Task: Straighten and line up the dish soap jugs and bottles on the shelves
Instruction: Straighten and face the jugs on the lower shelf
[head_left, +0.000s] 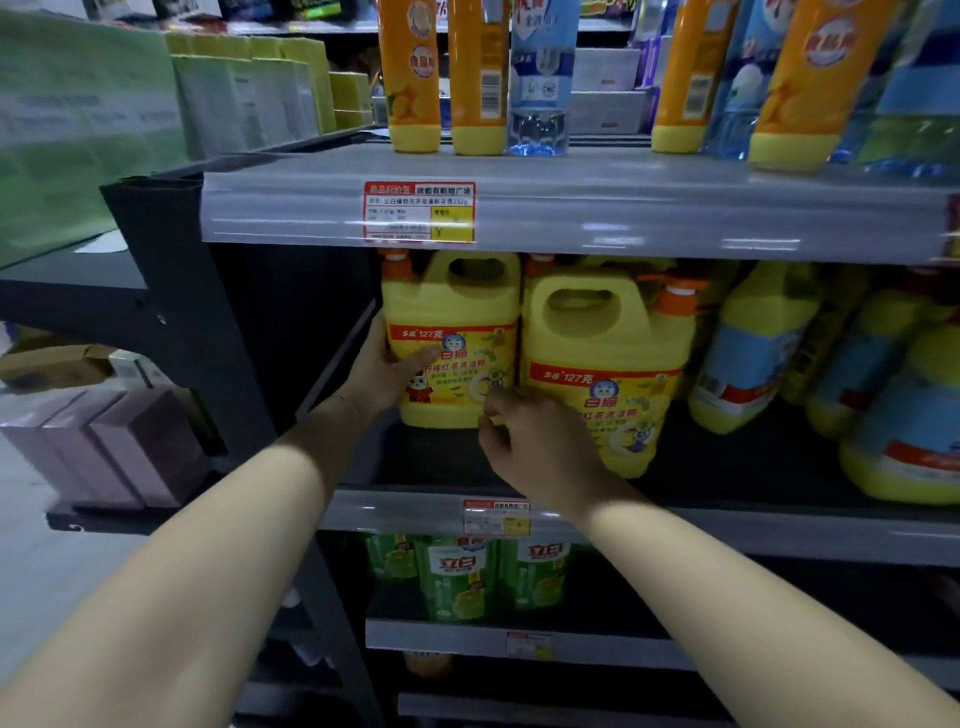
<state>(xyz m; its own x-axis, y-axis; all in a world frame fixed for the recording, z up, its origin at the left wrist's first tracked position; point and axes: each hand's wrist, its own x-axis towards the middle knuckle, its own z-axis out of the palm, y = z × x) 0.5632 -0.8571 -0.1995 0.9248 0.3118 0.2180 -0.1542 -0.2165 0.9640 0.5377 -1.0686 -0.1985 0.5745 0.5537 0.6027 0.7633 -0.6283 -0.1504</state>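
Yellow jug (457, 312) at left end of middle shelf (779, 530), set back from neighbour jug (602, 358). Left hand (384, 366) grips its left side. Right hand (524, 441) is curled at its right edge, grasp unclear. Likely bracketing to square it.

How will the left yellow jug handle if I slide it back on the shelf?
The left yellow jug is big and squat, so probably heavy and likelier to slide than tip. Its moulded plastic looks stiff; the glossy label may feel slippery under the left hand.
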